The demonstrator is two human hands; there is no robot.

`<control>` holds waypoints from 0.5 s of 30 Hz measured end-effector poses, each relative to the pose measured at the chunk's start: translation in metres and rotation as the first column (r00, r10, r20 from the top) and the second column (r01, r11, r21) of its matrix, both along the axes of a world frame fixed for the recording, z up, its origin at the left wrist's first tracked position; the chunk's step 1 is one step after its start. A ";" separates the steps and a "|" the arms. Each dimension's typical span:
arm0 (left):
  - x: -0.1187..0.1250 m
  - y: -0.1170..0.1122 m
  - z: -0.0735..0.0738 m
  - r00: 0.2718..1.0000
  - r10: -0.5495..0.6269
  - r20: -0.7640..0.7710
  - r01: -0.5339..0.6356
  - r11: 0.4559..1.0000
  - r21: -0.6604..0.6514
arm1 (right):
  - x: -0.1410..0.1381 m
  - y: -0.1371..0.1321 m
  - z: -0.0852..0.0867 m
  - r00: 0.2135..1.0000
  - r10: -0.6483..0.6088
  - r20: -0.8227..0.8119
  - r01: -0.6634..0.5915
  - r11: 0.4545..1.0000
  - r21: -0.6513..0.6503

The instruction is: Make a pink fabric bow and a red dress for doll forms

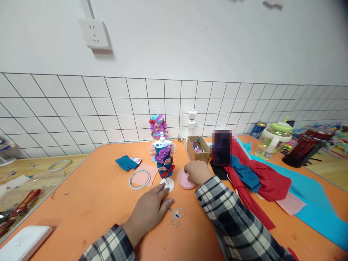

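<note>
A small dress-form mannequin in a blue dress with purple, pink and red fabric flowers stands upright on a white round base. My left hand lies flat by that base, fingers stretched out, its fingertips at the base's near edge. Small scissors with silver finger loops lie beside my left thumb, their blades partly hidden by it. Over the pink dish my right hand reaches in with fingers bent down together. Tiny bead-like bits show in the dish; whatever is between the fingertips is hidden.
Behind stand another dressed mannequin and a bare white one. A cardboard box holds small pieces. A tape roll lies left. Red fabric, blue cloth, a green-lidded bottle and a dark red flask occupy the right.
</note>
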State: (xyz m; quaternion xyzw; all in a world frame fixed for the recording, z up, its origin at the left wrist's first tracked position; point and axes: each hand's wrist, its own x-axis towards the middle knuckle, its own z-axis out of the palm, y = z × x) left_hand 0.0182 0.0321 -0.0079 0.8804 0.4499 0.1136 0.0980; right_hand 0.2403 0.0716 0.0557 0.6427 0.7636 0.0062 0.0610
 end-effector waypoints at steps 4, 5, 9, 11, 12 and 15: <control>0.001 0.000 0.001 1.000 -0.001 -0.004 0.001 1.000 -0.003 | 0.002 -0.001 0.002 0.999 0.022 -0.029 -0.024 0.997 -0.069; 0.000 0.000 0.000 1.000 0.001 -0.004 -0.001 1.000 -0.003 | 0.001 -0.001 0.001 0.999 0.031 -0.035 -0.034 0.995 -0.096; -0.001 0.001 -0.002 1.000 0.003 0.000 -0.003 1.000 -0.008 | -0.005 -0.001 -0.004 0.999 0.034 -0.036 -0.039 0.987 -0.158; -0.001 0.001 -0.002 1.000 0.002 0.002 -0.002 1.000 -0.007 | -0.007 -0.001 -0.006 0.999 0.021 -0.028 -0.025 0.987 -0.159; -0.001 0.000 -0.002 1.000 0.002 0.003 -0.002 1.000 -0.007 | -0.007 -0.001 -0.006 1.000 0.018 -0.025 -0.021 0.987 -0.159; -0.001 0.000 -0.001 1.000 0.001 0.012 -0.001 1.000 -0.023 | -0.006 -0.001 -0.004 0.999 0.027 -0.021 -0.030 0.987 -0.158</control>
